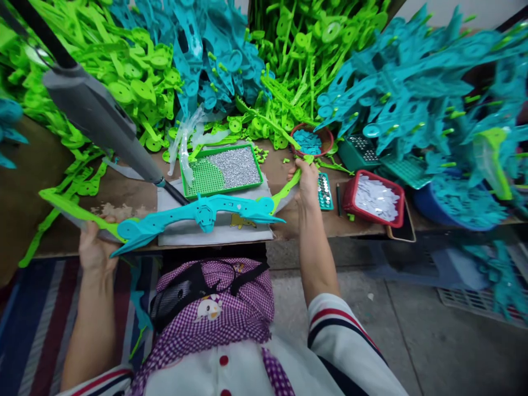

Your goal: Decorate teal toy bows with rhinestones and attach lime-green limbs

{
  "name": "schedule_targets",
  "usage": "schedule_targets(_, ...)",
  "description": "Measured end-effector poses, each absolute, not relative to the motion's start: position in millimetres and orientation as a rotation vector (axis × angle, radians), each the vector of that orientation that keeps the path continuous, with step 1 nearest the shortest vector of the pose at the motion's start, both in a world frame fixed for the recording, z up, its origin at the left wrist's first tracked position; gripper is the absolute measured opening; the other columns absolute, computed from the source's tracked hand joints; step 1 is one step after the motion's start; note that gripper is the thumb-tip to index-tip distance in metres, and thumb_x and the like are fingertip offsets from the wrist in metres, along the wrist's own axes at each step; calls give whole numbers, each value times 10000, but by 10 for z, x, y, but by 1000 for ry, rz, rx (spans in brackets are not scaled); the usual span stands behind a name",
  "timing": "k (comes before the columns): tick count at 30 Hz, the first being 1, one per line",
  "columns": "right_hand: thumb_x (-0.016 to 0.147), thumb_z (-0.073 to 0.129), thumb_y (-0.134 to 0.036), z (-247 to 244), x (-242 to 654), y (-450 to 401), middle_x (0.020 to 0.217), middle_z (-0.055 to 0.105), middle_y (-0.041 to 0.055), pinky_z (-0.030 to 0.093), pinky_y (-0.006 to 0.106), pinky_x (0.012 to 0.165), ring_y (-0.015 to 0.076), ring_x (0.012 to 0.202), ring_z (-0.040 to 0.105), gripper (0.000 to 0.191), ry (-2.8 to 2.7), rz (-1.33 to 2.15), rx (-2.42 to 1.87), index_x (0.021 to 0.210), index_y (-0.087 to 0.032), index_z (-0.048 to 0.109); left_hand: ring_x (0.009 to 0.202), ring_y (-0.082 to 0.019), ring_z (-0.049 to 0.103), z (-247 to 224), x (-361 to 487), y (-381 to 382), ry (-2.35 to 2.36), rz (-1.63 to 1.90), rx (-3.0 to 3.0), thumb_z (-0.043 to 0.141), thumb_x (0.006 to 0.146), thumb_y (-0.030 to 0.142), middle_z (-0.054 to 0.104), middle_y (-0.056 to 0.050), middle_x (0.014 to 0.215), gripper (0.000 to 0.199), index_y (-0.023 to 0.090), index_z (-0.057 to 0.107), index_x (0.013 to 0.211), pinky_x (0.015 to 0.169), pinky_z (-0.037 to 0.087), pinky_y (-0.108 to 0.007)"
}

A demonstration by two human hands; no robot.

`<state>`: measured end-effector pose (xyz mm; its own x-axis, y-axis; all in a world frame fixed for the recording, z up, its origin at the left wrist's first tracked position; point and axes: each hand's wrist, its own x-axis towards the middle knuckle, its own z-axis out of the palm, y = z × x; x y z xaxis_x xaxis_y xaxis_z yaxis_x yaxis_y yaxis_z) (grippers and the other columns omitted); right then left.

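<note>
Between my two hands is a plastic toy bow, with a blue middle piece (pixel 177 215) and a curved green limb at each end. My left hand (pixel 94 245) is closed around the left green limb (pixel 78 212), near where it joins the blue piece. The right green limb (pixel 284 191) is gripped in my right hand (pixel 306 181), farther out toward its tip. The bow is held level above the front edge of the workbench, over a white cloth (pixel 214 236). A grey power screwdriver (pixel 94 110) slants down just behind the blue piece.
A green tray (pixel 206 176) holds small metal pieces. Right of it are a red bowl (pixel 330 144) of blue parts, a red basket (pixel 350 198) of white pieces and a blue tub (pixel 433 206). Green parts (pixel 140 71) and blue parts (pixel 433 82) pile high behind.
</note>
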<state>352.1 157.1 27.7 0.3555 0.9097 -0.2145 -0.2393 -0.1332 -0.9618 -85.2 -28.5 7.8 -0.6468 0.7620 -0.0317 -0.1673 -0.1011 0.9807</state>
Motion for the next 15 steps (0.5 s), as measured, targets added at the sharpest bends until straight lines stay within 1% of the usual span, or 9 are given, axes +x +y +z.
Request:
schedule_targets(2, 821, 615, -278, 309, 3538, 1541, 447, 498, -118, 372, 123, 372, 39, 359, 474, 183, -640, 1080, -1298, 740, -210, 466, 678, -155, 515, 111, -870, -255, 1569, 1840, 674, 734, 625, 637, 566, 22, 661, 465, 212, 559, 698, 670, 473, -308)
schedule_targets(3, 819, 616, -289, 322, 3543, 1534, 449, 507, -116, 378, 125, 377, 42, 365, 482, 177, -623, 1063, -1280, 751, -209, 474, 675, -152, 513, 130, -880, -236, 1609, 1841, 663, 743, 590, 637, 569, 19, 669, 477, 208, 569, 704, 655, 472, -302)
schedule_targets(5, 808, 630, -320, 338, 3548, 1539, 454, 521, -111, 383, 131, 383, 47, 373, 490, 193, -604, 1059, -1267, 760, -207, 482, 654, -144, 502, 164, -899, -191, 1694, 1822, 619, 785, 481, 620, 562, 16, 675, 541, 191, 594, 749, 619, 459, -291)
schedule_targets(7, 796, 647, -371, 344, 3552, 1549, 461, 525, -105, 383, 143, 384, 54, 377, 488, 239, -610, 1071, -1272, 752, -208, 479, 636, -127, 487, 183, -923, -150, 1745, 1816, 587, 833, 372, 573, 544, 31, 672, 647, 175, 596, 823, 603, 445, -275)
schedule_targets(9, 810, 622, -445, 347, 3578, 1520, 493, 536, -94, 409, 160, 410, 62, 403, 501, 282, -646, 1023, -1248, 750, -212, 475, 653, -109, 491, 182, -967, -135, 1754, 1830, 612, 877, 307, 503, 547, 51, 705, 748, 188, 567, 910, 632, 452, -261)
schedule_targets(11, 841, 558, -511, 345, 3636, 1410, 578, 571, -73, 472, 187, 496, 77, 499, 561, 311, -719, 870, -1186, 771, -217, 486, 669, -95, 498, 162, -1037, -165, 1741, 1864, 714, 915, 249, 411, 557, 80, 734, 851, 239, 517, 981, 673, 468, -257)
schedule_targets(13, 853, 530, -539, 316, 3714, 1213, 704, 607, -44, 502, 207, 587, 91, 641, 610, 327, -809, 679, -1177, 804, -216, 519, 691, -104, 529, 120, -1116, -239, 1720, 1892, 847, 934, 219, 375, 575, 101, 745, 915, 289, 472, 1004, 720, 496, -288)
schedule_targets(14, 845, 545, -544, 285, 3753, 1092, 761, 613, -32, 493, 205, 598, 94, 691, 613, 333, -851, 610, -1210, 818, -212, 542, 712, -116, 552, 89, -1148, -287, 1713, 1898, 899, 941, 218, 385, 585, 104, 748, 915, 301, 459, 992, 751, 511, -319)
schedule_targets(15, 829, 572, -553, 242, 3784, 965, 795, 608, -27, 468, 196, 573, 90, 691, 597, 345, -881, 583, -1268, 831, -208, 565, 743, -129, 576, 50, -1171, -336, 1709, 1902, 928, 946, 224, 404, 596, 101, 759, 899, 300, 451, 967, 789, 519, -354)
